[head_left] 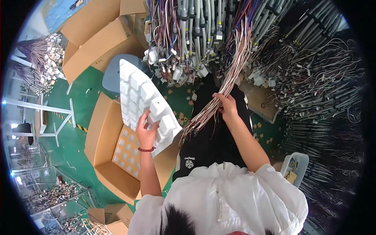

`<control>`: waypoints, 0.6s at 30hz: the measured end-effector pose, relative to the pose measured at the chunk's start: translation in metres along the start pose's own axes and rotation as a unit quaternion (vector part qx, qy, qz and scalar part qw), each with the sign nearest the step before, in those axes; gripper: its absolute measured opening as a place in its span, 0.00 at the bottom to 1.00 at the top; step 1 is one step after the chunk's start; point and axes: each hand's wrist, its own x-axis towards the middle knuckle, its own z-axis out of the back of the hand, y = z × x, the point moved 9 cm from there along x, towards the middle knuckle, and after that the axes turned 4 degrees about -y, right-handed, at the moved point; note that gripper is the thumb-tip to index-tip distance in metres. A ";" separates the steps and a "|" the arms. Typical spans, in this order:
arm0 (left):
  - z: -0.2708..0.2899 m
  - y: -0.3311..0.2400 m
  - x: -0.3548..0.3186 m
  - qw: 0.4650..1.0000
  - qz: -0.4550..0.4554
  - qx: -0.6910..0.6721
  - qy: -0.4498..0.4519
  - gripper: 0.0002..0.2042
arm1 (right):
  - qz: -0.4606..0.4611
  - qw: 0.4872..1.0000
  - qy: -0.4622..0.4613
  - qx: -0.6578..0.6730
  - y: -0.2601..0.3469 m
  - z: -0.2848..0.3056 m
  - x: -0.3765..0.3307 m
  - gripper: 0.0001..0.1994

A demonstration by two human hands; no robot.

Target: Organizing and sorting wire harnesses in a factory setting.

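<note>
Seated worker seen from above, with an open cardboard box [102, 137] on the green floor [78, 105] taken as the landmark. To the left of the box stand white metal frame legs [58, 117], and beyond them, further left and up, a heap of wire bundles with pale connectors [47, 51]. Above the box lie flattened cardboard sheets [94, 35]. Inside the box, a layer of orange card with rows of pale squares [127, 150] is visible. Over the right half of the box the left hand [147, 131] grasps a white moulded tray [147, 100] by its lower edge, the fingers curled around it; the tray is tilted, its far end rising toward the upper left, and its surface shows rows of raised square cells. A red beaded bracelet [146, 149] circles the left wrist. Right of the box, over the dark trousers [213, 137], the right hand [227, 105] is clenched around a bundle of thin red, white and brown wires [223, 86], which runs up to a hanging rack of harnesses [196, 31] and fans out loosely below the hand toward the tray. Further right of the box, grey cable assemblies [321, 78] crowd the wall, with a pale plastic bin [295, 166] beneath them.
</note>
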 end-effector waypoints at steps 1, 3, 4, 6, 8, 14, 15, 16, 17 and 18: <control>-0.002 0.001 -0.001 1.000 -0.004 0.013 -0.001 0.26 | 0.009 1.000 -0.005 -0.008 0.002 0.002 0.001 0.09; -0.003 0.005 -0.001 1.000 -0.014 0.019 0.001 0.26 | 0.036 0.999 0.004 -0.012 0.008 -0.002 -0.002 0.09; -0.003 0.005 -0.002 0.999 -0.008 0.038 -0.001 0.26 | 0.053 0.998 0.009 -0.017 0.012 0.000 -0.005 0.09; -0.009 0.006 0.001 0.996 -0.055 0.073 -0.014 0.27 | 0.067 0.997 -0.002 -0.036 0.021 0.009 -0.014 0.09; -0.020 0.002 0.002 0.994 -0.083 0.066 -0.003 0.27 | 0.086 0.989 -0.108 -0.050 0.032 0.029 -0.035 0.24; -0.038 -0.003 -0.021 0.981 -0.125 0.150 -0.009 0.27 | 0.504 0.789 0.067 -0.344 0.103 -0.062 -0.128 0.19; -0.038 0.000 -0.026 0.979 -0.117 0.166 -0.013 0.27 | 0.547 0.709 0.128 -0.427 0.101 -0.105 -0.155 0.20; -0.041 0.000 -0.027 0.981 -0.108 0.161 -0.011 0.26 | 0.555 0.679 0.225 -0.424 0.091 -0.131 -0.161 0.21; -0.041 -0.008 -0.025 0.982 -0.108 0.157 -0.012 0.26 | 0.563 0.614 0.276 -0.481 0.074 -0.151 -0.159 0.22; -0.042 -0.015 -0.023 0.985 -0.098 0.141 0.002 0.27 | 0.590 0.545 0.272 -0.530 0.062 -0.165 -0.159 0.23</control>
